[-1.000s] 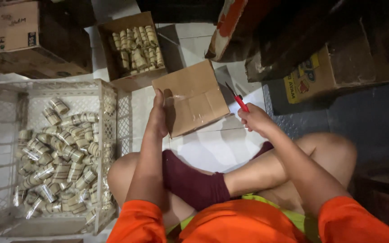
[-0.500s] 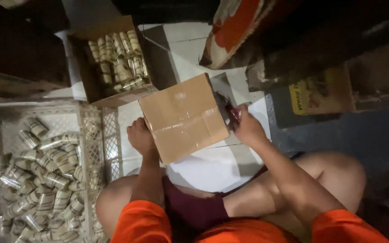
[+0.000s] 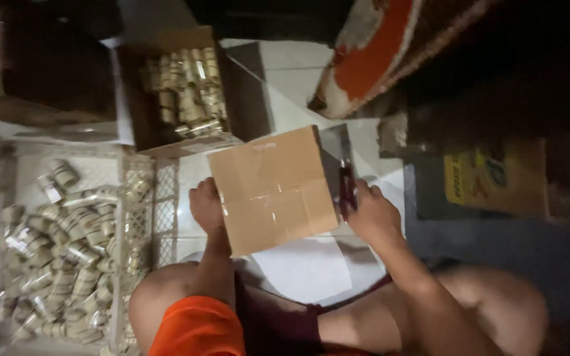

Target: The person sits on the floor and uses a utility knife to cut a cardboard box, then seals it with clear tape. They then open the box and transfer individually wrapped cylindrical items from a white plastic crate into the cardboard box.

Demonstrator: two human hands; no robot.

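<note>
A dim room with a pale tiled floor [image 3: 298,72], seen from above by a person sitting cross-legged in an orange top. At the far left a white lattice crate [image 3: 141,217] lies on the floor, filled with many small clear-wrapped rolls [image 3: 61,250] heaped loosely. Above it, further from the person, an open cardboard box [image 3: 173,92] holds more of the same rolls, packed in rows. In the middle, just in front of the knees, a closed cardboard box [image 3: 273,188] with tape across its top is held tilted over a white sheet [image 3: 305,270] on the floor. The left hand [image 3: 206,207] grips the box's left edge, fingers wrapped behind it. The right hand [image 3: 374,214] is closed against the box's right side, around a dark red tool [image 3: 347,188] pressed along that edge; the blur hides what kind of tool it is. To the right, a red and white patterned cloth [image 3: 371,62] lies at the top, and a yellow printed carton [image 3: 489,178] sits in shadow, well apart from the hands.
</note>
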